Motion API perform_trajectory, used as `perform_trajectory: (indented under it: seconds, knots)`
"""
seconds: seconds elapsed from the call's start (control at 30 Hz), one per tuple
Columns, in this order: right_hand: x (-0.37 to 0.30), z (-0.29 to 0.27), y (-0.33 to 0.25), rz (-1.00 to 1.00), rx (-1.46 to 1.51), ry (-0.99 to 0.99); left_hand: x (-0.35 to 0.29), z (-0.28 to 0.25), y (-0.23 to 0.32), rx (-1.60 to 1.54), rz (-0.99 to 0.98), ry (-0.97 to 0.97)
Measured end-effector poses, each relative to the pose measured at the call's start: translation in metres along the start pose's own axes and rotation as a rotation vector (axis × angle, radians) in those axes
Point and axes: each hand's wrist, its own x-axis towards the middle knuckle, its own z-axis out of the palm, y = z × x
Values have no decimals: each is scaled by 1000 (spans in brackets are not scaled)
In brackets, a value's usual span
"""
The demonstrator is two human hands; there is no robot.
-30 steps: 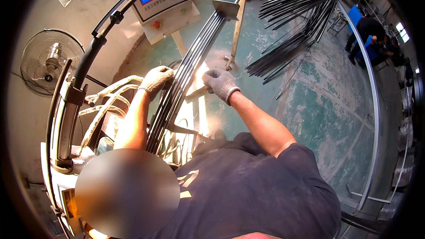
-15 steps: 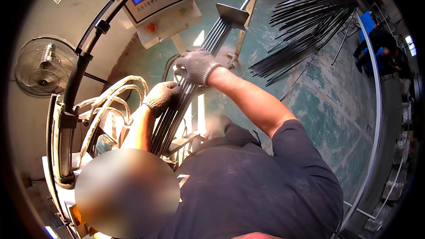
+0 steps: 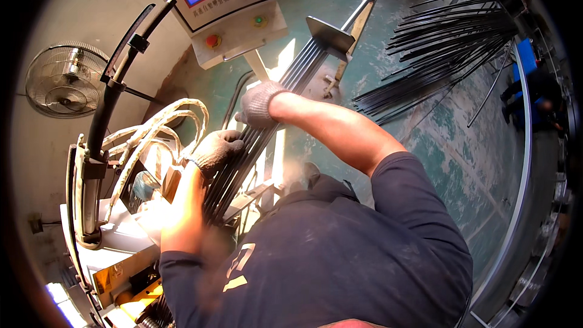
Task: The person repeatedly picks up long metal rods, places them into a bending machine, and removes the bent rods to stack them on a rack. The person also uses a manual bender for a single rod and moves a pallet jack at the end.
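Observation:
A row of long dark metal tubes (image 3: 296, 76) slopes from the upper middle down toward my body. Both my hands wear grey knit work gloves. My right hand (image 3: 260, 104) is wrapped over the tubes about midway, its fingertips hidden on the far side. Lower along the same tubes, my left hand (image 3: 217, 152) grips their left edge; some of its fingers are out of sight. The tubes' far ends meet a flat metal plate (image 3: 331, 36), from which a bright rod (image 3: 367, 1) runs on upward.
A control box (image 3: 240, 30) with a blue screen and push buttons stands ahead. Sleeved hoses (image 3: 173, 115) and a fan (image 3: 65, 79) are at left. More dark tubes (image 3: 449, 36) lie fanned out at right; beyond, another person (image 3: 537, 97) bends over.
My right hand has slid a little down the tubes, toward my left hand. My left hand has shifted slightly down too. The view has tilted, so the surroundings sit farther right.

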Motion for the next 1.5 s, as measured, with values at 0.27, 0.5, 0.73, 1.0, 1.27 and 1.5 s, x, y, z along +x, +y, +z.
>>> perform_trajectory:
  seconds: [0.27, 0.5, 0.73, 1.0, 1.27, 1.5]
  knots:
    - [14, 2, 9, -58, -13, -48, -14, 15, 8, 65, 167, 434]
    - [26, 11, -14, 2, -116, -61, -121, 41, -31, -21, 293, 893]
    - [31, 46, 19, -156, -283, 289, -256, 121, -179, -449, 107, 1129]
    - [-66, 117, -135, -405, 85, 1212, -367, 295, -392, -841, -146, 1292]
    - [-116, 332, -363, -867, 105, 313, -447, 331, -481, -925, -256, 1295]
    - [-24, 464, -351, -280, 9, -93, -488, 306, -521, -1015, -294, 1335]
